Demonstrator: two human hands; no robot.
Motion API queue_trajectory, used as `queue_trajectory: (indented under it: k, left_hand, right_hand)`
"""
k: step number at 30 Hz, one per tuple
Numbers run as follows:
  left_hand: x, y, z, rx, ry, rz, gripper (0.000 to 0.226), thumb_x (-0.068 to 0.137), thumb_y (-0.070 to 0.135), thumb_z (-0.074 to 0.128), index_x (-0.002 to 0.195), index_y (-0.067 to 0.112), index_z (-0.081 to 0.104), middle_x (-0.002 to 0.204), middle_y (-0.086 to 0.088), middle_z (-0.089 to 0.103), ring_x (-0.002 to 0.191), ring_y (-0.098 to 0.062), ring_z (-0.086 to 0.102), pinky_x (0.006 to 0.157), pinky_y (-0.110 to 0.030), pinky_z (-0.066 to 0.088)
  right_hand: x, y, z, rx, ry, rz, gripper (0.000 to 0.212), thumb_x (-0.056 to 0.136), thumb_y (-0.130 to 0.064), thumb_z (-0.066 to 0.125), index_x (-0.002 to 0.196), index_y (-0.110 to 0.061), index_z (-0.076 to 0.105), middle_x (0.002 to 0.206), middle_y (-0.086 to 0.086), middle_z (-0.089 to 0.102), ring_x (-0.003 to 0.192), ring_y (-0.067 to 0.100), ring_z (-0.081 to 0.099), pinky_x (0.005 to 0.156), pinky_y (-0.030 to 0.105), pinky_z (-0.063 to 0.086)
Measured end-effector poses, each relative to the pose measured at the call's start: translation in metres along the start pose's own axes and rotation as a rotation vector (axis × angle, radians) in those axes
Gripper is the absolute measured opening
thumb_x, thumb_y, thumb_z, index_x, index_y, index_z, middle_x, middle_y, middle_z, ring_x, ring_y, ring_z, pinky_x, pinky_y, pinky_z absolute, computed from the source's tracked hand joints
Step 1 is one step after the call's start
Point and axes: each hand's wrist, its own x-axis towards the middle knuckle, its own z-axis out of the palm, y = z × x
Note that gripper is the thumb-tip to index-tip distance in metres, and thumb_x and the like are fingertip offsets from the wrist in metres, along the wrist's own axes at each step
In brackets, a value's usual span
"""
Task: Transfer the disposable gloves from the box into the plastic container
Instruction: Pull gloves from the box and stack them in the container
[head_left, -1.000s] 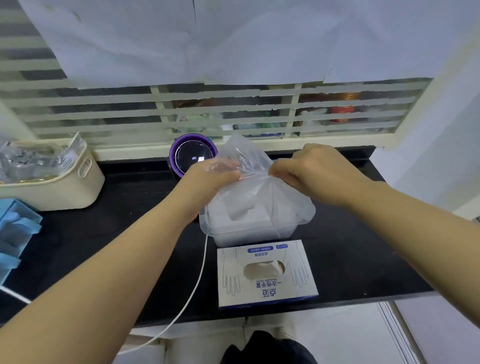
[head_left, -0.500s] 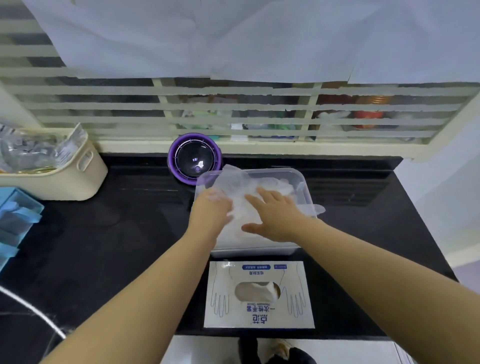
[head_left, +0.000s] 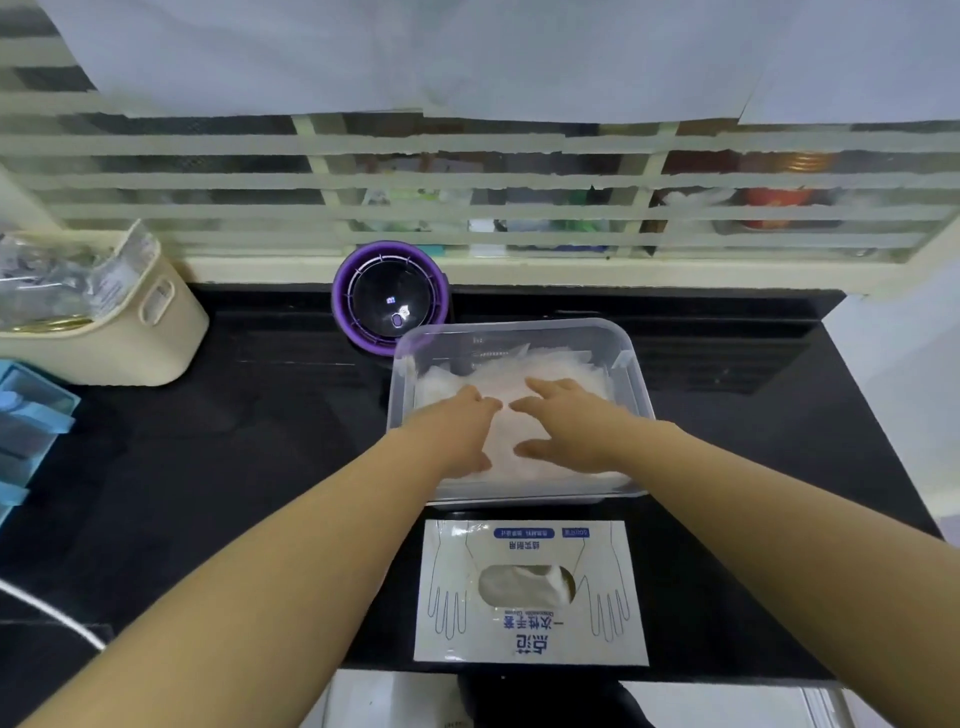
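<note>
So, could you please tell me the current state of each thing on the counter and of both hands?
plastic container: uncovered, holding a pile of gloves.
gloves: piled in the container, pressed under both hands.
box: lying flat, gloves showing in its top opening.
left hand: flat, pressing the gloves.
right hand: flat, fingers spread, pressing the gloves.
beige basket: upright, holding clear packets.

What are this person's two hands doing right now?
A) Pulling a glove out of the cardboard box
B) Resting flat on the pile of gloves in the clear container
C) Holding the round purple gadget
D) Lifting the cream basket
B: the left hand and the right hand lie with fingers spread on the gloves inside the plastic container, and neither hand touches the box in front of it.
</note>
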Motion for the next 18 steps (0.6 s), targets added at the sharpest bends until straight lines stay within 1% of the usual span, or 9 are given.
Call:
queue_trajectory:
  k: [2, 4, 7, 11, 13, 15, 16, 18]
  left_hand:
    - [0.007, -0.002, 0.005, -0.008, -0.039, -0.039, 0.079, 0.089, 0.028, 0.066, 0.152, 0.019, 0.02, 0.151, -0.008, 0.024, 0.127, -0.029, 0.045, 0.101, -0.04, 0.044]
    - [0.012, -0.002, 0.008, -0.02, -0.063, -0.068, 0.079, 0.089, 0.027, 0.065, 0.152, 0.017, 0.018, 0.15, -0.01, 0.02, 0.129, -0.032, 0.041, 0.102, -0.041, 0.041]
    - [0.02, 0.0, 0.009, -0.036, -0.099, -0.112, 0.084, 0.089, 0.027, 0.064, 0.154, 0.02, 0.011, 0.153, -0.011, 0.01, 0.134, -0.035, 0.032, 0.104, -0.042, 0.038]
    - [0.024, 0.002, 0.01, -0.123, -0.154, -0.165, 0.095, 0.082, 0.029, 0.073, 0.153, 0.025, 0.011, 0.153, -0.006, 0.002, 0.137, -0.033, 0.022, 0.107, -0.043, 0.038]
    - [0.022, 0.001, 0.007, -0.143, -0.188, -0.163, 0.095, 0.083, 0.028, 0.072, 0.153, 0.025, 0.009, 0.155, -0.006, -0.002, 0.138, -0.033, 0.024, 0.108, -0.043, 0.037]
    - [0.017, 0.0, 0.0, -0.165, -0.207, -0.15, 0.091, 0.087, 0.027, 0.068, 0.154, 0.024, 0.006, 0.159, -0.006, -0.005, 0.139, -0.032, 0.028, 0.109, -0.041, 0.033]
    - [0.013, -0.002, -0.005, -0.173, -0.203, -0.138, 0.087, 0.09, 0.027, 0.066, 0.155, 0.024, 0.007, 0.16, -0.006, -0.003, 0.139, -0.031, 0.029, 0.11, -0.04, 0.031]
    - [0.001, -0.005, -0.014, -0.183, -0.165, -0.103, 0.076, 0.095, 0.025, 0.059, 0.154, 0.023, 0.012, 0.16, -0.006, 0.008, 0.137, -0.028, 0.035, 0.109, -0.036, 0.031]
  right_hand:
    - [0.001, 0.004, 0.003, 0.04, -0.032, 0.083, 0.064, 0.097, -0.04, 0.047, 0.151, -0.022, 0.017, 0.16, 0.008, 0.0, 0.145, 0.031, 0.006, 0.114, 0.046, 0.017]
    - [0.006, 0.008, 0.008, 0.064, -0.088, 0.145, 0.069, 0.097, -0.038, 0.049, 0.152, -0.02, 0.011, 0.159, 0.011, -0.003, 0.145, 0.033, 0.004, 0.114, 0.048, 0.017]
    - [0.016, 0.012, 0.02, 0.074, -0.167, 0.177, 0.074, 0.095, -0.038, 0.051, 0.151, -0.02, 0.006, 0.158, 0.013, 0.005, 0.144, 0.033, 0.001, 0.114, 0.05, 0.017]
    - [0.022, 0.012, 0.029, 0.095, -0.196, 0.201, 0.076, 0.094, -0.034, 0.052, 0.151, -0.023, 0.003, 0.157, 0.014, 0.007, 0.144, 0.035, 0.001, 0.113, 0.052, 0.018]
    - [0.019, 0.011, 0.02, 0.087, -0.201, 0.188, 0.079, 0.094, -0.037, 0.053, 0.152, -0.02, 0.002, 0.157, 0.014, 0.012, 0.143, 0.035, 0.01, 0.113, 0.05, 0.02]
    - [0.008, 0.009, 0.003, 0.095, -0.195, 0.168, 0.078, 0.094, -0.04, 0.053, 0.152, -0.017, 0.005, 0.156, 0.012, 0.019, 0.14, 0.033, 0.022, 0.112, 0.045, 0.024]
    - [0.001, 0.008, -0.009, 0.099, -0.191, 0.161, 0.075, 0.095, -0.039, 0.052, 0.152, -0.016, 0.008, 0.155, 0.01, 0.022, 0.139, 0.031, 0.026, 0.112, 0.042, 0.025]
    - [-0.018, 0.004, -0.031, 0.064, -0.143, 0.144, 0.066, 0.097, -0.037, 0.05, 0.151, -0.016, 0.018, 0.153, 0.006, 0.029, 0.138, 0.026, 0.031, 0.111, 0.037, 0.026]
